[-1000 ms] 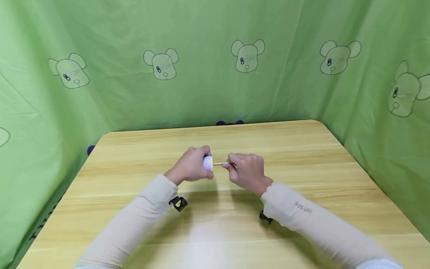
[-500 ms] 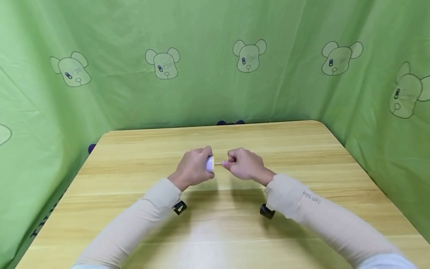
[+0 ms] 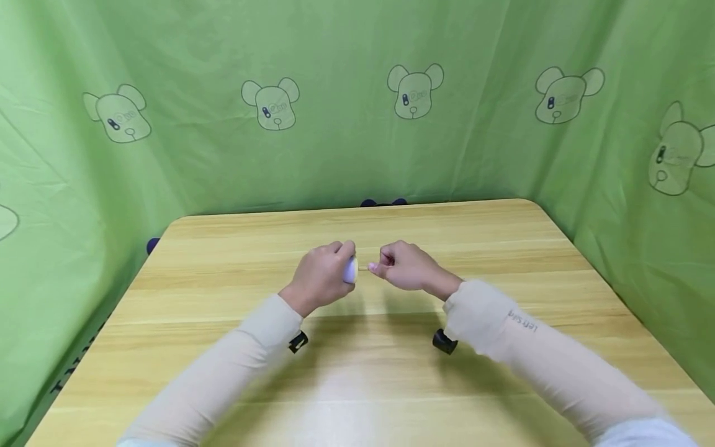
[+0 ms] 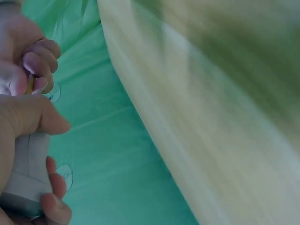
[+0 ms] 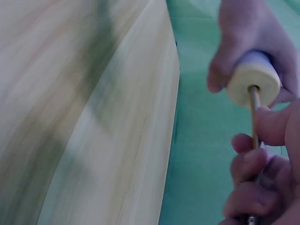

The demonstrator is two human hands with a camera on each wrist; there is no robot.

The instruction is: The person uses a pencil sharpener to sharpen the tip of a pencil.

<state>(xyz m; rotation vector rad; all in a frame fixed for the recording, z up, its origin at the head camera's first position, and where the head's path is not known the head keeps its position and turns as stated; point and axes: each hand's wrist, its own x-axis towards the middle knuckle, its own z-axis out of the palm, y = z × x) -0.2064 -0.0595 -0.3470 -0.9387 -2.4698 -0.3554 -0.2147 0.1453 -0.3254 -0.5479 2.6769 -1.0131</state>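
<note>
Above the table, my left hand (image 3: 319,278) grips a lavender cylinder with a cream end, which looks like a pencil sharpener (image 3: 350,270). In the right wrist view, a thin pencil (image 5: 254,115) goes into the round hole in the sharpener's cream face (image 5: 240,86). My right hand (image 3: 409,266) pinches the pencil between thumb and curled fingers, just right of the sharpener. The pencil's tip is hidden inside the hole. From the left wrist, the sharpener's side (image 4: 30,161) shows pale grey, with fingers wrapped around it.
A light wood-grain table (image 3: 357,385) lies under both hands. Green curtain (image 3: 335,161) with printed bear heads hangs behind and at both sides. A black wrist camera (image 3: 445,341) sits below the right wrist, another below the left.
My right hand has turned at the wrist, and its forearm has shifted slightly right. Less of the pencil shows between the hands. My left hand, still holding the sharpener, moved slightly right.
</note>
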